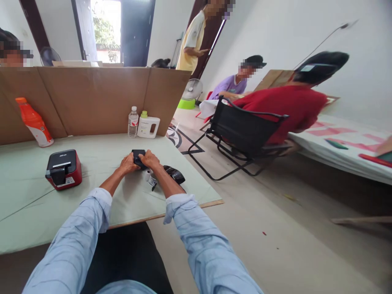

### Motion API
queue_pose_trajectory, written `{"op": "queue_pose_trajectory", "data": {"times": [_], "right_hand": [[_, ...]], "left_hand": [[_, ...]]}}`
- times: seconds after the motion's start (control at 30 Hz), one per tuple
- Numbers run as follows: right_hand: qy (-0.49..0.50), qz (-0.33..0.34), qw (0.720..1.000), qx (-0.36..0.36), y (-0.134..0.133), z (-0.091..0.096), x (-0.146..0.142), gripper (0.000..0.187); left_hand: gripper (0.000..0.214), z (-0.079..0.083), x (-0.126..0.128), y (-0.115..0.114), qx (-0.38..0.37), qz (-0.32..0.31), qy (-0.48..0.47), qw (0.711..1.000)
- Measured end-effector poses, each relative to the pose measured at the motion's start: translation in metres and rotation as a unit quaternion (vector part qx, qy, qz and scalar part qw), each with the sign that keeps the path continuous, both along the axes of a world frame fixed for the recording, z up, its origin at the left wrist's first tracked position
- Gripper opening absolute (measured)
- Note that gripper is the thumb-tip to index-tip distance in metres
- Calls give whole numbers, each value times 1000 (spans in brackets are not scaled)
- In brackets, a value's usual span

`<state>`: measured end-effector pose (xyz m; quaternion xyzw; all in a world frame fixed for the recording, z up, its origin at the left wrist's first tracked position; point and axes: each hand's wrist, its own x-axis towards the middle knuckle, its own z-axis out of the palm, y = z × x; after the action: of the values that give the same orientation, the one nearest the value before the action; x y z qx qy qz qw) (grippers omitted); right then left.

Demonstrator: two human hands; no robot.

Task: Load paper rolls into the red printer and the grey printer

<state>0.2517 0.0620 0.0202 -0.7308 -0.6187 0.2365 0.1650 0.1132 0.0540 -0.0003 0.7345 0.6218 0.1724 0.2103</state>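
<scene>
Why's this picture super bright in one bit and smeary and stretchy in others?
All in the head view: daylight whitens the doorway; the red shirt looks smeared, and the orange bottle tilts, perhaps from wide-lens stretching; the held black device is too small for detail.

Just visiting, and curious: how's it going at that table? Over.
Left fingers, right fingers: both on small black device. Device partly covered. White roll, glossy black item close by.

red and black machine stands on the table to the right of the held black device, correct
The side is wrong: the head view shows the red and black machine standing on the table to the left of the held black device.
</scene>
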Motion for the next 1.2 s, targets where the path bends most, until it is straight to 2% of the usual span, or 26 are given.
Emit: {"op": "queue_pose_trajectory", "data": {"times": [0.1,0.23,0.37,0.47,0.53,0.63,0.73,1.03,1.2], "right_hand": [[5,19,1000,14,-4,-3,-12,45],[45,76,993,72,-21,-15,-36,49],[149,165,961,166,-48,-43,-68,49],[191,188,946,184,-69,-69,-88,52],[201,190,940,197,-80,-86,-94,63],[197,203,931,232,-89,-105,-92,81],[174,221,924,257,-91,-114,-88,88],[167,209,927,264,-90,-118,-87,87],[168,209,925,269,-90,-119,-86,85]], "left_hand": [[65,2,-4,-3,12,19,-10,1000],[66,8,-42,-28,43,20,-32,998],[69,6,-92,-72,65,51,-32,996],[66,-5,-121,-99,64,65,-57,994],[67,-15,-135,-107,62,54,-98,992],[75,-26,-150,-108,55,43,-154,986],[77,-32,-159,-103,59,40,-174,982],[63,-43,-164,-99,86,16,-194,977],[62,-35,-164,-99,82,23,-224,971]]}}
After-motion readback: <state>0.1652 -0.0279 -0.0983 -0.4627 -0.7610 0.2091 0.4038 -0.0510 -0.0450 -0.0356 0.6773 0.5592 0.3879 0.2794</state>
